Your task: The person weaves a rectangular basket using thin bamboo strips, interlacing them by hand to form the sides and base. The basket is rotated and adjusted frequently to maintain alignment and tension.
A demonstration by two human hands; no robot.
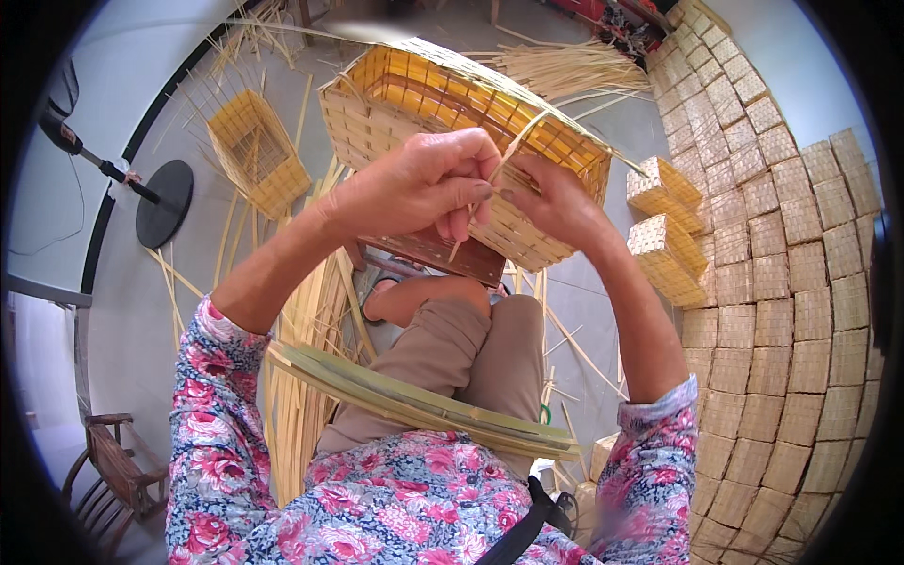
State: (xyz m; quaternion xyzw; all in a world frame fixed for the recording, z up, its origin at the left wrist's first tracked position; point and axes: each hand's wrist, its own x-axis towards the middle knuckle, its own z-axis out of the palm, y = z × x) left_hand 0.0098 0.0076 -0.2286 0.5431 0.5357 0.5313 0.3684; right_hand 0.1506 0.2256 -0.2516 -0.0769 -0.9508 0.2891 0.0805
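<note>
A rectangular woven bamboo basket point(363, 130) with a yellow inside sits in front of me, tilted on a small brown wooden stool point(443, 256). Over its near rim, my left hand point(428, 184) pinches a thin bamboo strip point(514, 146) between thumb and fingers. One end of the strip rises toward the basket's far rim; the other hangs below my fingers. Close beside it, my right hand point(562, 202) has its fingers closed at the basket's near edge, thumb near the strip. The hands cover part of that rim. Across my lap lie green split bamboo lengths point(424, 400).
An unfinished basket point(250, 155) with upright strips stands at left, near a round black stand base point(165, 204). Loose bamboo strips point(306, 330) litter the floor. Small finished baskets point(664, 193) sit at right, beside stacked woven pieces point(753, 330). A wooden chair point(118, 461) is at lower left.
</note>
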